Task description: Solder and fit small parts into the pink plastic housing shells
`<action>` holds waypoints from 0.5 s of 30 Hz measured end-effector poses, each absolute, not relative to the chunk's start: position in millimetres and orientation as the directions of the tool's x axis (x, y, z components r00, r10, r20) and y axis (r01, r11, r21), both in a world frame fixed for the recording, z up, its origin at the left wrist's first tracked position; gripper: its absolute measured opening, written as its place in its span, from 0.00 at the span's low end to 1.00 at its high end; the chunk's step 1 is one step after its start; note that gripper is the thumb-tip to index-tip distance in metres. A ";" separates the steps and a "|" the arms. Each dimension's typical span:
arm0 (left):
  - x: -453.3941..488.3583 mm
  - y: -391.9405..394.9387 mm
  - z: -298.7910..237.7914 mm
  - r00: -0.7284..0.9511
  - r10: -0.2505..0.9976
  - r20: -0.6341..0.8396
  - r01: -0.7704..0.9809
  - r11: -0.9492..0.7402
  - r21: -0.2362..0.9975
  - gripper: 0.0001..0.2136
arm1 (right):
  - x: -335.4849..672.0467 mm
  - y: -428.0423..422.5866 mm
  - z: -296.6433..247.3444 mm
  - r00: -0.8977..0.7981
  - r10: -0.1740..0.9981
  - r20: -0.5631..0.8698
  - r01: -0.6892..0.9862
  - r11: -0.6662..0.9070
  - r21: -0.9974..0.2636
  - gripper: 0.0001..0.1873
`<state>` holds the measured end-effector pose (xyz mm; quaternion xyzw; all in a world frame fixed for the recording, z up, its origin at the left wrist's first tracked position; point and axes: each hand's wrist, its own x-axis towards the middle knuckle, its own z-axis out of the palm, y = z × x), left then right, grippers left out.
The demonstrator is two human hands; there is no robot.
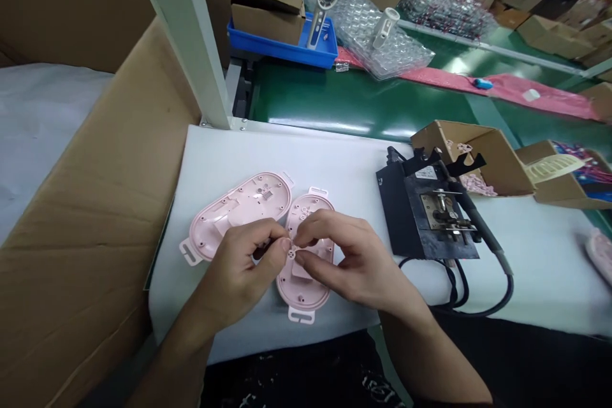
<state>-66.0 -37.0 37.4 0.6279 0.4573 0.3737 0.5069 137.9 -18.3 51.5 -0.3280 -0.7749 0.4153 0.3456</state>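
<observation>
My left hand (pixel 253 261) and my right hand (pixel 347 255) meet fingertip to fingertip above a pink oval plastic shell (pixel 305 298). Both are closed in a pinch around a small pale pink plastic part (pixel 291 255), which has a round end with little holes. The fingers cover most of that part. Beneath the hands, the shell lies with its hollow side up, showing screw posts and a slotted tab at each end. A second pink shell (pixel 251 201), also hollow side up, rests beside it on the left, partly behind my left hand.
A black soldering unit (pixel 406 210) with a thick cable (pixel 488 242) stands to the right. Behind it, a cardboard box (pixel 507 159) holds small pink parts. A large carton (pixel 105 159) borders the left side. Across the back runs a green conveyor (pixel 335 99) with a blue tray (pixel 282 54).
</observation>
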 end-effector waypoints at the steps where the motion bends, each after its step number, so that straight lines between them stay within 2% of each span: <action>1: -68.5 -36.2 37.2 0.307 0.952 -0.006 0.188 -0.055 0.981 0.11 | 135.0 -16.0 51.9 -0.567 0.776 0.277 0.218 0.465 -0.858 0.12; 3: -73.6 -34.5 37.1 0.313 0.950 -0.021 0.170 -0.034 0.985 0.13 | 129.9 -10.4 52.3 -0.591 0.731 0.340 0.209 0.546 -0.811 0.14; 6: -80.4 -31.2 38.5 0.319 0.948 -0.011 0.139 -0.035 0.990 0.19 | 122.6 -1.0 53.3 -0.576 0.684 0.448 0.212 0.654 -0.726 0.07; 9: -83.0 -27.9 38.5 0.303 0.952 -0.032 0.121 -0.005 0.993 0.22 | 113.7 6.8 55.0 -0.622 0.662 0.418 0.257 0.677 -0.690 0.04; 12: -82.7 -27.1 34.4 0.205 0.976 -0.069 0.067 0.057 0.996 0.24 | 105.3 11.9 54.4 -0.628 0.667 0.401 0.294 0.680 -0.672 0.04; 15: -85.7 -30.2 31.0 0.083 0.995 -0.048 0.061 0.043 0.997 0.19 | 102.5 13.7 50.6 -0.584 0.682 0.439 0.320 0.691 -0.648 0.08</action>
